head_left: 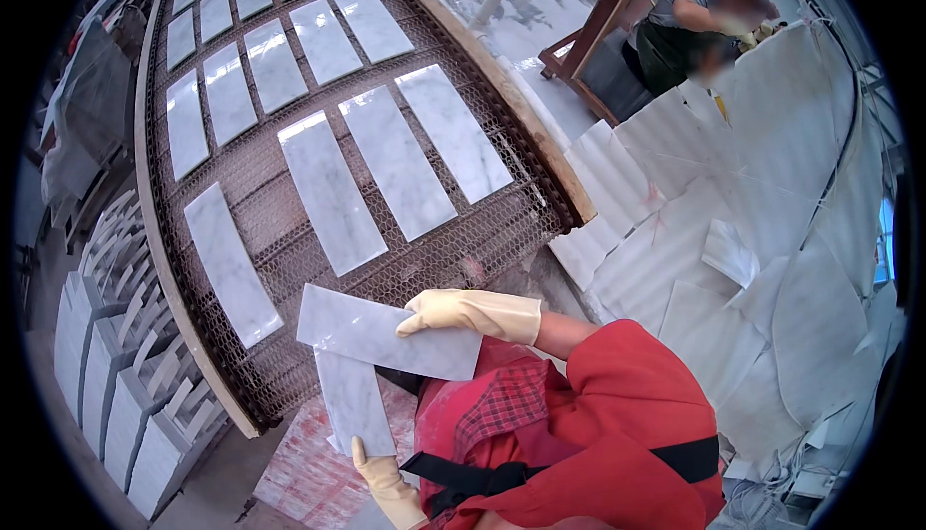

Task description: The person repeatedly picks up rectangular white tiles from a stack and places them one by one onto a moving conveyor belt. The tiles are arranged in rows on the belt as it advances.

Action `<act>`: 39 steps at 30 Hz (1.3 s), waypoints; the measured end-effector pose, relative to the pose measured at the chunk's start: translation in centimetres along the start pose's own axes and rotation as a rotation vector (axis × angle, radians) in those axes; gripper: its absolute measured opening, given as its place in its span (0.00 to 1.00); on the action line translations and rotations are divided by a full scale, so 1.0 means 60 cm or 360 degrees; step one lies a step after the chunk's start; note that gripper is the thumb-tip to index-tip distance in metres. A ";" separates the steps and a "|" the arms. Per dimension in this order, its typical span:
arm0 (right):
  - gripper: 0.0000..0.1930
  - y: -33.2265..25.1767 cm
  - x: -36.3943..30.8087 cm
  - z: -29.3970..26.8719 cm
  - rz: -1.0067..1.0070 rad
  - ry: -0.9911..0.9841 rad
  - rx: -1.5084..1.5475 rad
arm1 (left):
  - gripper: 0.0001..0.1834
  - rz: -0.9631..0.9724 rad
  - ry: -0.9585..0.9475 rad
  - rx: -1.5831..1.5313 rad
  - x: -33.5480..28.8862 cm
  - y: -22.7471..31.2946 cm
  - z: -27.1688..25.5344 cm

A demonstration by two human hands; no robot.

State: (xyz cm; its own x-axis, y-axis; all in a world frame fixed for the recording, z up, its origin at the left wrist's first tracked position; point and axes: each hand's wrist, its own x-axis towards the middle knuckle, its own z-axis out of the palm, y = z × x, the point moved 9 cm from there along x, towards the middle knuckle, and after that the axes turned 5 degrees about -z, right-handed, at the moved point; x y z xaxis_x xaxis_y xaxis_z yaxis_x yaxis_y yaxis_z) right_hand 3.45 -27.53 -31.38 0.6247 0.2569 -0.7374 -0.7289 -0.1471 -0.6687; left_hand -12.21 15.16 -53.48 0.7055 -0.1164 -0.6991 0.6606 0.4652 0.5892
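My right hand (470, 314), in a cream rubber glove, is closed on the right part of a grey-veined white marble tile (362, 326). Its thumb lies on the polished face. Below, my gloved left hand (386, 485) grips the lower end of a second marble tile (351, 395). The upper end of that second tile meets the first one, and together they form a bent corner over the near end of a mesh conveyor (434, 265). Spaced rows of similar tiles (333, 192) lie on the mesh, with a single tile (231, 265) at the left.
Stacked pale stone strips (106, 376) stand left of the conveyor. Wooden rails (526, 125) edge the belt. A red-smeared board (309, 458) lies below my hands. Large broken white sheets (791, 337) cover the right side, where another person (675, 33) works beside a wooden frame (603, 43).
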 end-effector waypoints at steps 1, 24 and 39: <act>0.28 -0.002 -0.002 0.001 0.0000 0.0004 -0.0018 | 0.35 -0.0044 -0.0057 -0.0077 0.003 -0.001 0.000; 0.26 0.045 0.006 0.006 -0.0039 0.0065 -0.0074 | 0.33 -0.0081 -0.0193 -0.0111 -0.066 -0.005 0.076; 0.24 0.044 -0.011 0.029 -0.0001 0.0033 -0.0173 | 0.24 0.0322 -0.0114 0.0505 -0.058 -0.008 -0.014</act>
State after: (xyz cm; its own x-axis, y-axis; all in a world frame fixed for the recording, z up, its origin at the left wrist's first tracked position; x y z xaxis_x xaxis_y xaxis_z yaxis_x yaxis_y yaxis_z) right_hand 0.62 -26.39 -32.49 0.6316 0.2371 -0.7381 -0.6944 -0.2503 -0.6746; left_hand -15.20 16.04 -51.69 0.8386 -0.1163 -0.5323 0.5448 0.1913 0.8165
